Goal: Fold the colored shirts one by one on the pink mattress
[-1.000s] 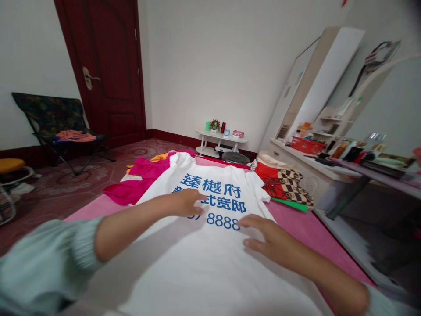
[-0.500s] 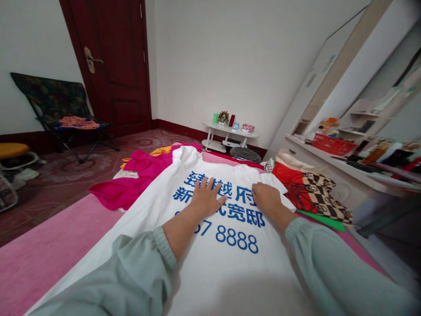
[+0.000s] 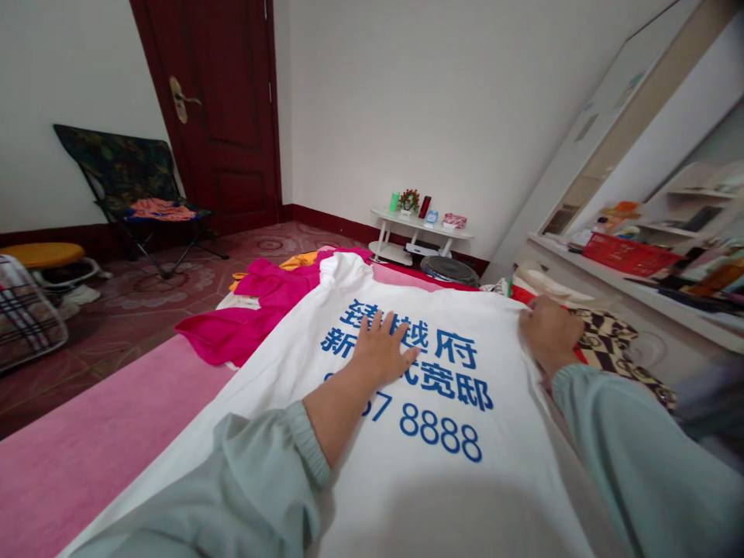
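Observation:
A white T-shirt (image 3: 511,504) with blue printed characters and digits lies spread before me on a pink bed cover (image 3: 110,418). Flat on the print rests my left hand (image 3: 380,350), its fingers spread and the thumb apart, covering some characters. My right hand (image 3: 551,329) is closed at the shirt's upper right side and grips the fabric of the sleeve area; its fingertips are partly hidden. Beyond the shirt's left shoulder lies a bright pink garment (image 3: 232,333). Behind my right hand is a brown-and-cream patterned garment (image 3: 607,333).
A low white stand (image 3: 401,225) with small items is against the wall. To the right, a dresser (image 3: 686,302) carries a red basket (image 3: 631,254) and bottles. A camouflage folding chair (image 3: 128,174) and a yellow stool (image 3: 46,254) are at left, near a dark red door (image 3: 224,116).
My right hand has moved rightward from the print to the shirt's right edge, drawing the sleeve fabric along. The left hand stays flat on the print. The view has shifted slightly left.

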Demonstrator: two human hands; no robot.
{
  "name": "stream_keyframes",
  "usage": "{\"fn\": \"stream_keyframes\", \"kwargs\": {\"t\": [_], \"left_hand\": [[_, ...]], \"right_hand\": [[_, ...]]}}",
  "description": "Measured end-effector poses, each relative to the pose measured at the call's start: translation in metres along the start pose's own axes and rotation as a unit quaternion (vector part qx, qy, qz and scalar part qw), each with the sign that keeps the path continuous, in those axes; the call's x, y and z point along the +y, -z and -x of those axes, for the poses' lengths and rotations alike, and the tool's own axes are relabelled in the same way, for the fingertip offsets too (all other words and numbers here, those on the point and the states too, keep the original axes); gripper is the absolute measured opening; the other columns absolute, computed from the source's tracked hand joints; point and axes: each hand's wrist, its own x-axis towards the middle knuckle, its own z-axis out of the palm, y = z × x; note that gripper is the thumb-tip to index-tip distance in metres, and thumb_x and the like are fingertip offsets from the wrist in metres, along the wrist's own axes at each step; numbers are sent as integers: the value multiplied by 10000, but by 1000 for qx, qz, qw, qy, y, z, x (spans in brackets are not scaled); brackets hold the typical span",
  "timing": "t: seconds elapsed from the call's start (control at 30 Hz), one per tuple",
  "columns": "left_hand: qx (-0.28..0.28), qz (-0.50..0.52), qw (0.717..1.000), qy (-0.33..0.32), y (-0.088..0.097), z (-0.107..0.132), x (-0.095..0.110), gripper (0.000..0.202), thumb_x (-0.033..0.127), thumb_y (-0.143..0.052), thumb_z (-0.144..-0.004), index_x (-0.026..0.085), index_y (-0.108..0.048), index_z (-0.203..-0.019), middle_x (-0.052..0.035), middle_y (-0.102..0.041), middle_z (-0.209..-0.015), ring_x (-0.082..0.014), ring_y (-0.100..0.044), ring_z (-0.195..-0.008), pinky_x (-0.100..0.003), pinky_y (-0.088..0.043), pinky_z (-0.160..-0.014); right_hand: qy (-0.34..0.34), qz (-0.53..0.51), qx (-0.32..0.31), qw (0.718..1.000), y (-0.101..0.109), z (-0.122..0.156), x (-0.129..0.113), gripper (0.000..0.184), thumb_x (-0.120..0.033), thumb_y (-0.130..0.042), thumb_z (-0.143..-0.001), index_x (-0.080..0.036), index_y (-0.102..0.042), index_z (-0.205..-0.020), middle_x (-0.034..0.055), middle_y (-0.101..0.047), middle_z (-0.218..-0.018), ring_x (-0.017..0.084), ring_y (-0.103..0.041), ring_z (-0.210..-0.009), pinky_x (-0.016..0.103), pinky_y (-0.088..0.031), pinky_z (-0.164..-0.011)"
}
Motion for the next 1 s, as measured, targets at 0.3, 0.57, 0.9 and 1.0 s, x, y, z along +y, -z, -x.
{"fn": "stream_keyframes", "kwargs": {"t": [0.3,0.57,0.9,1.0], "left_hand": [[46,28,998,-15,2,2,-1,575,584,-405,-879,274,-500,-1354,-92,-395,-1489,-342,-260,-1398,-570,-146,-1120],[276,233,921,144,15,-7,-12,292,201,-395,-887,171,-649,-1027,-93,-686,-1011,-221,-621,-971,-336,-451,-888],[314,346,867,174,9,-14,-27,257,222,-398,-884,181,-623,-1002,-52,-723,-825,-195,-670,-818,-313,-480,-790],[306,367,861,172,8,-17,-31,255,199,-401,-873,178,-617,-1007,-37,-724,-782,-179,-677,-758,-306,-491,-764]], "right_hand": [[73,-188,35,979,46,38,6,248,-284,-482,-792,-178,-597,-984,86,-661,-872,230,-599,-780,313,-402,-695],[498,-165,-246,815,143,185,-38,95,-208,-547,-771,-211,-628,-819,46,-658,-861,202,-576,-815,307,-386,-752],[301,-182,-234,907,122,167,-133,416,-456,-638,-782,-214,-610,-1120,68,-637,-1060,215,-632,-857,286,-401,-681],[293,-134,-209,923,103,174,-149,314,-349,-518,-880,-207,-581,-1153,89,-599,-1123,215,-640,-861,297,-409,-686]]}}
